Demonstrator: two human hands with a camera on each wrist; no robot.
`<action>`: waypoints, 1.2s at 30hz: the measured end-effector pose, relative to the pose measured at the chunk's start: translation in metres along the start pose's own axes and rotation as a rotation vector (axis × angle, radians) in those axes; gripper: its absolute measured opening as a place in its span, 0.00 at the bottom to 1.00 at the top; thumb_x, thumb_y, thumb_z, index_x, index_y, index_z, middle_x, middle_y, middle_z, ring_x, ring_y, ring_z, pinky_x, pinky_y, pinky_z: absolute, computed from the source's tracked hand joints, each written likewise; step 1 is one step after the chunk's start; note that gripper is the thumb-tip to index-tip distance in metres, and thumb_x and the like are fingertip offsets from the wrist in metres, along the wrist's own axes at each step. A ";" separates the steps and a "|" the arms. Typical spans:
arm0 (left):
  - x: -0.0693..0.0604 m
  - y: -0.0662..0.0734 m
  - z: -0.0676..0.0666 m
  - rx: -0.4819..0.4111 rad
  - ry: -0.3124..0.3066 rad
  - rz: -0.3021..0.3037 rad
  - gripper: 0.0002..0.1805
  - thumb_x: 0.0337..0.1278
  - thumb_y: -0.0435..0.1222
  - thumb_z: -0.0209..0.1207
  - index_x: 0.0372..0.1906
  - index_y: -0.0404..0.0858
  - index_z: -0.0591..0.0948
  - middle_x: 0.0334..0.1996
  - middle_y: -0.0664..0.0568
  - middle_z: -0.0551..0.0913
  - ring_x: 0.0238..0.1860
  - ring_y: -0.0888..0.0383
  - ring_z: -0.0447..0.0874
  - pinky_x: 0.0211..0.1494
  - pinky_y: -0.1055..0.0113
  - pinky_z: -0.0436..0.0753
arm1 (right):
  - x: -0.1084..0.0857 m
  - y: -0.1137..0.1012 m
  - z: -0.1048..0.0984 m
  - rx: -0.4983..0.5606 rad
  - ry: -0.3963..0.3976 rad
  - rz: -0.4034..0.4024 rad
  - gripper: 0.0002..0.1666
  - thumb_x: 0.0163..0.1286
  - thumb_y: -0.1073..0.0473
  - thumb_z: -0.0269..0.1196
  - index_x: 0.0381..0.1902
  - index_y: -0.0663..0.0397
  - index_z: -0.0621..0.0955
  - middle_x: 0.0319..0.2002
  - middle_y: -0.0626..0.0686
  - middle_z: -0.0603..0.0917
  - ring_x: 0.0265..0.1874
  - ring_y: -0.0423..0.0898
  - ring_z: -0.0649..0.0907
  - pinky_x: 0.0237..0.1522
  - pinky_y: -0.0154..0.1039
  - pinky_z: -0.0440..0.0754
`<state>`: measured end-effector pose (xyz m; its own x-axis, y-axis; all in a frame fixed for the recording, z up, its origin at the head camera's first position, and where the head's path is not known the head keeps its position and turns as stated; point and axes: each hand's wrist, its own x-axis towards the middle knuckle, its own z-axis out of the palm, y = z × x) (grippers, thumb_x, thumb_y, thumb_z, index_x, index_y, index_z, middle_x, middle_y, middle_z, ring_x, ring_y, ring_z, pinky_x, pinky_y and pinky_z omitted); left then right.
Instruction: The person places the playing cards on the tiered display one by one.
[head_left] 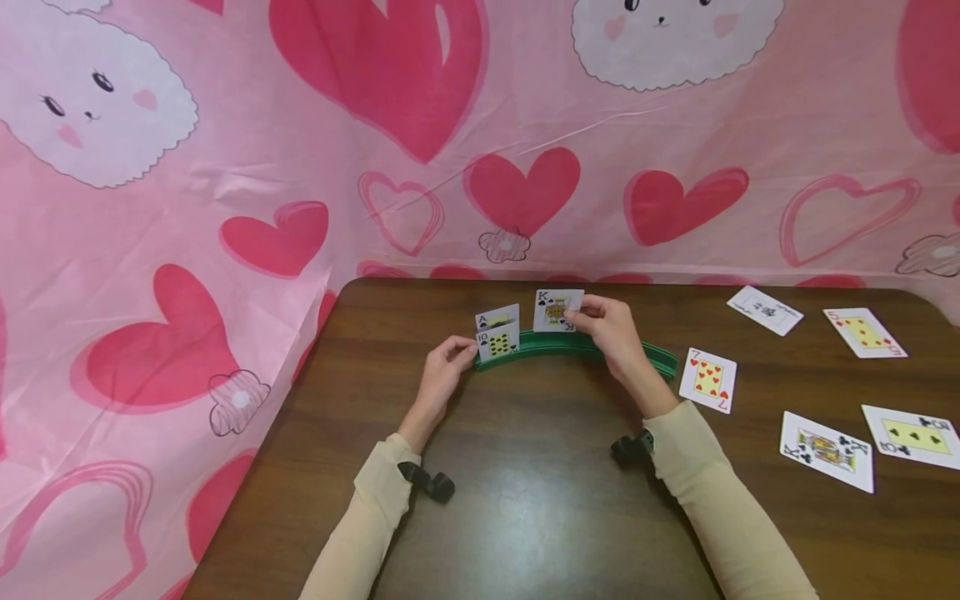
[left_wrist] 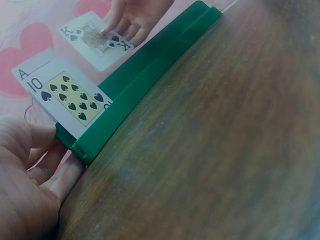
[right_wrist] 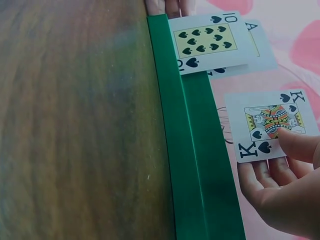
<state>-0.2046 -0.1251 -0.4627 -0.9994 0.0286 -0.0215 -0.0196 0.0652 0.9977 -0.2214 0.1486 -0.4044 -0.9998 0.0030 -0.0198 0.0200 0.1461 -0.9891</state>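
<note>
A curved green card holder [head_left: 558,342] stands on the table, and my left hand [head_left: 438,375] pinches its left end. At that end the ten of spades [left_wrist: 72,99] stands upright in the holder. Behind it an ace [head_left: 498,317] shows only its upper part. My right hand [head_left: 617,337] pinches the king of spades [right_wrist: 252,122] by one edge, thumb on its face and fingers behind. That king is raised just behind and above the holder, to the right of the ten, apart from both cards.
Right of the holder the seven of hearts [head_left: 707,381] lies face up. Around it lie a joker-like card [head_left: 765,311], the five of diamonds [head_left: 866,333], the king of clubs [head_left: 827,451] and the three of clubs [head_left: 913,435]. A pink heart-patterned cloth [head_left: 540,125] hangs behind the brown table [head_left: 510,475].
</note>
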 end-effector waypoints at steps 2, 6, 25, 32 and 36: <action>0.000 0.001 0.000 -0.005 0.000 -0.006 0.12 0.75 0.32 0.58 0.51 0.25 0.82 0.53 0.39 0.83 0.49 0.57 0.82 0.60 0.61 0.82 | 0.000 0.000 0.001 0.003 -0.004 -0.006 0.22 0.75 0.63 0.64 0.60 0.73 0.80 0.56 0.69 0.83 0.45 0.46 0.84 0.49 0.29 0.81; -0.005 0.011 0.000 0.000 -0.014 -0.009 0.12 0.75 0.30 0.57 0.51 0.23 0.81 0.53 0.38 0.83 0.49 0.58 0.81 0.60 0.61 0.82 | 0.000 0.000 0.003 0.012 -0.014 -0.016 0.21 0.75 0.64 0.64 0.59 0.74 0.80 0.56 0.70 0.83 0.44 0.43 0.84 0.50 0.30 0.79; 0.001 -0.001 -0.001 0.002 0.000 -0.006 0.13 0.75 0.34 0.59 0.52 0.26 0.82 0.54 0.40 0.83 0.52 0.55 0.82 0.62 0.59 0.81 | 0.003 0.004 0.008 -0.028 -0.033 -0.039 0.19 0.76 0.66 0.61 0.59 0.74 0.80 0.56 0.71 0.83 0.51 0.57 0.82 0.55 0.36 0.77; -0.001 0.000 0.000 0.005 0.001 0.001 0.12 0.75 0.33 0.58 0.50 0.27 0.83 0.53 0.40 0.83 0.51 0.54 0.82 0.62 0.58 0.81 | 0.003 0.006 0.010 -0.037 -0.034 -0.057 0.18 0.76 0.66 0.61 0.57 0.74 0.81 0.54 0.71 0.84 0.49 0.54 0.82 0.52 0.34 0.77; 0.000 -0.001 0.000 -0.001 0.003 -0.001 0.11 0.75 0.33 0.58 0.50 0.27 0.83 0.53 0.40 0.83 0.52 0.54 0.82 0.61 0.59 0.82 | 0.003 0.007 0.012 -0.031 -0.025 -0.069 0.18 0.76 0.65 0.62 0.57 0.74 0.81 0.54 0.71 0.84 0.48 0.53 0.82 0.50 0.32 0.77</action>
<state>-0.2042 -0.1255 -0.4633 -0.9994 0.0260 -0.0223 -0.0206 0.0641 0.9977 -0.2243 0.1382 -0.4129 -0.9985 -0.0329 0.0445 -0.0496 0.1761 -0.9831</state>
